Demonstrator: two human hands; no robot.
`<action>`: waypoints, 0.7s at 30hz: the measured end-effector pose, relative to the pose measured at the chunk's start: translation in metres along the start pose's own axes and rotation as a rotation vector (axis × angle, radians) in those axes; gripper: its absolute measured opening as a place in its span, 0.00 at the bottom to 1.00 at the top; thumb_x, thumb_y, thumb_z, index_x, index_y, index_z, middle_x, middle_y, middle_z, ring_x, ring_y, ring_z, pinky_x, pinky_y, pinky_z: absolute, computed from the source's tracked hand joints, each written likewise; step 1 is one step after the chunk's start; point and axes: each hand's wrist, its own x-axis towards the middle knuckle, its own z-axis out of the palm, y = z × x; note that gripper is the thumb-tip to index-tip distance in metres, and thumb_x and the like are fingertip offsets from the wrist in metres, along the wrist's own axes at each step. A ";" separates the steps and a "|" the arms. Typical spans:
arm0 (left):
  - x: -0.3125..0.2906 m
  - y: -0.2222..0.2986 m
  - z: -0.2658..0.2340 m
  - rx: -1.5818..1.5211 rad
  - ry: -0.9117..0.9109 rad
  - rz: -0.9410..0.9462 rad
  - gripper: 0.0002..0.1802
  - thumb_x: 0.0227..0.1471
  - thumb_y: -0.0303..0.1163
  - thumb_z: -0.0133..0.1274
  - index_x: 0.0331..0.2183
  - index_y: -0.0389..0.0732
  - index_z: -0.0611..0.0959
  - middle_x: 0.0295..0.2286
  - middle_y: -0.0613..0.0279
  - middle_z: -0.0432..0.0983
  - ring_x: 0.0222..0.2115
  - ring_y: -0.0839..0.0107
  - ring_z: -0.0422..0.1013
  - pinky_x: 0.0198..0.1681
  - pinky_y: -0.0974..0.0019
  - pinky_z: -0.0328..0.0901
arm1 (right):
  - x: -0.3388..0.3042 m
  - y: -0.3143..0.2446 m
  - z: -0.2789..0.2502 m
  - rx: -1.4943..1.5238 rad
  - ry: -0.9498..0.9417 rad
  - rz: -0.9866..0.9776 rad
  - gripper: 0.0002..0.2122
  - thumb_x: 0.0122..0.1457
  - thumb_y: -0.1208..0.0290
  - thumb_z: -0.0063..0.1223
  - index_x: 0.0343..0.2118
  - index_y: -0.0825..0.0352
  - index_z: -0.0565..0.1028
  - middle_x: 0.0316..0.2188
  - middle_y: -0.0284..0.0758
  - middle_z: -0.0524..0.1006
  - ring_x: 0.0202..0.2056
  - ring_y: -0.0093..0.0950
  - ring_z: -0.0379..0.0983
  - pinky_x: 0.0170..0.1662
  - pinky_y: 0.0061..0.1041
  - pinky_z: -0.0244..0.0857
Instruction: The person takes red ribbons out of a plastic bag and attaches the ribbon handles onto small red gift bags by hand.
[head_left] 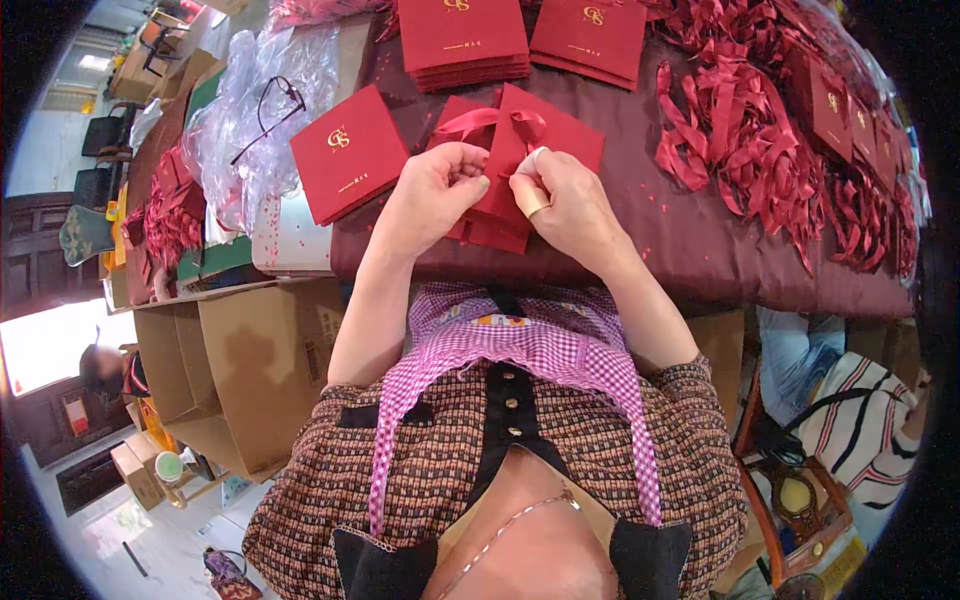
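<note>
Both of my hands work over a dark red square packet lying on the table before me. A glossy red ribbon rises in loops from the packet's middle. My left hand is pinched closed at the ribbon, thumb and forefinger together. Close beside it, my right hand is closed too, its fingertips on the other ribbon loop. Pale tape or bands wrap two digits of my right hand. The exact grip points are partly hidden by my fingers. More red packet edges show beneath my hands.
Red packets with gold emblems lie at the left; stacks stand ahead. Loose red ribbons heap at the right on the dark red cloth. Left are clear plastic and glasses. A cardboard box stands below.
</note>
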 end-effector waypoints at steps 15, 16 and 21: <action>0.001 -0.005 0.009 0.130 0.066 0.028 0.12 0.48 0.18 0.52 0.38 0.31 0.79 0.28 0.69 0.74 0.29 0.83 0.68 0.33 0.78 0.64 | 0.008 -0.013 0.005 -0.265 0.033 -0.143 0.06 0.51 0.73 0.50 0.23 0.70 0.69 0.21 0.47 0.73 0.28 0.46 0.71 0.35 0.42 0.64; 0.001 -0.006 0.009 0.076 0.073 0.035 0.12 0.48 0.18 0.52 0.38 0.31 0.79 0.28 0.69 0.74 0.29 0.83 0.68 0.33 0.78 0.64 | 0.009 -0.011 0.003 -0.130 -0.006 0.007 0.07 0.52 0.73 0.50 0.24 0.71 0.69 0.22 0.48 0.74 0.29 0.47 0.72 0.35 0.42 0.64; 0.002 -0.011 0.007 0.053 0.098 0.030 0.12 0.49 0.18 0.52 0.39 0.30 0.79 0.29 0.68 0.74 0.29 0.83 0.68 0.34 0.79 0.64 | 0.008 -0.001 -0.008 0.084 -0.081 0.159 0.07 0.53 0.71 0.51 0.27 0.71 0.71 0.26 0.47 0.76 0.33 0.46 0.74 0.37 0.40 0.65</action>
